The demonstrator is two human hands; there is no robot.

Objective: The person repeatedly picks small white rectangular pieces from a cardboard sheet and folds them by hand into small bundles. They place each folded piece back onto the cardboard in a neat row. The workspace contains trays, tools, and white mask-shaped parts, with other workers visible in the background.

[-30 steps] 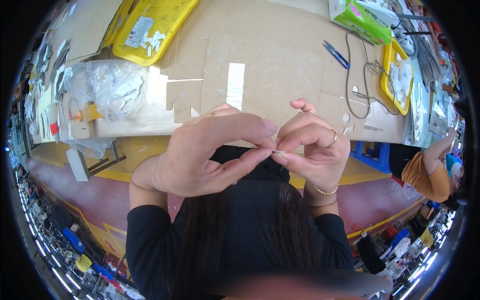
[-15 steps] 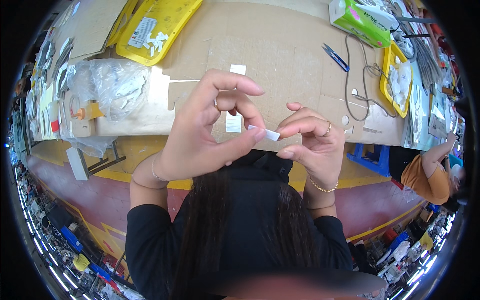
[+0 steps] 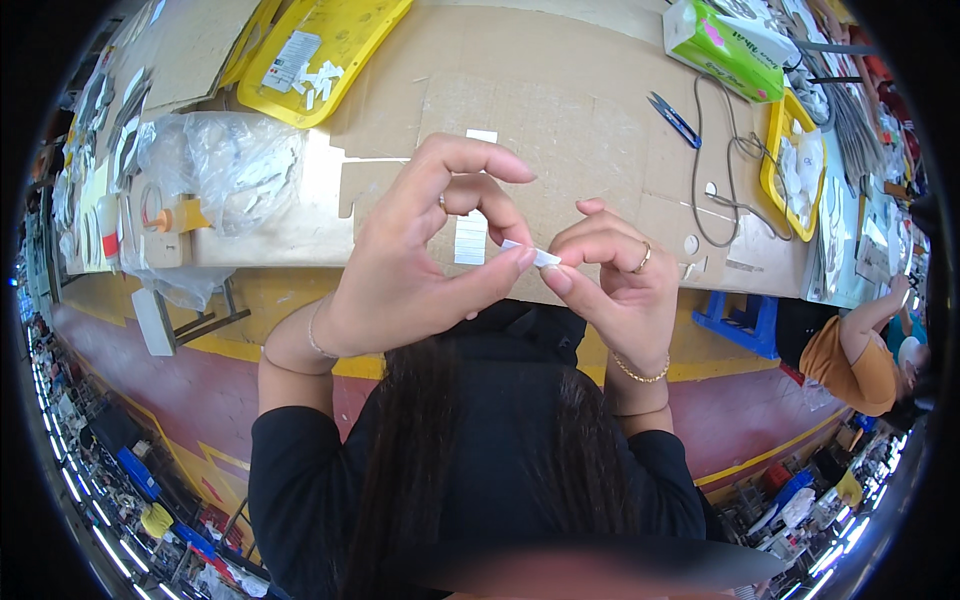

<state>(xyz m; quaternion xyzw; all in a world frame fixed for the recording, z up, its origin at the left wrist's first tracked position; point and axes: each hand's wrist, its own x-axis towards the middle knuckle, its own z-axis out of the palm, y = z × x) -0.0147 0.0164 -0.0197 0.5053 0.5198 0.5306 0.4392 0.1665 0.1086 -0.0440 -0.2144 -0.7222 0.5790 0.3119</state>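
A small white strip (image 3: 546, 258), like a folded label, spans the gap between my two hands. My left hand (image 3: 395, 270) pinches one end between thumb and a finger, with its index finger arched above. The thumb and forefinger of my right hand (image 3: 632, 290) close on the other end. Behind my left hand, a white sheet of narrow strips (image 3: 470, 243) lies on the cardboard-covered table (image 3: 570, 130), partly hidden by the fingers.
A yellow tray (image 3: 362, 50) with small white pieces (image 3: 318, 84) stands at the far left, beside a clear plastic bag (image 3: 235, 165). Toward the right lie blue thread snips (image 3: 675, 120), a grey cord (image 3: 697, 170), a green tissue pack (image 3: 722, 50) and another yellow tray (image 3: 768, 178). Another person (image 3: 850, 360) is at far right.
My right thumb has come up to press the strip's end against the forefinger, where it was apart before. The right hand has moved slightly left; the left hand keeps its pinch.
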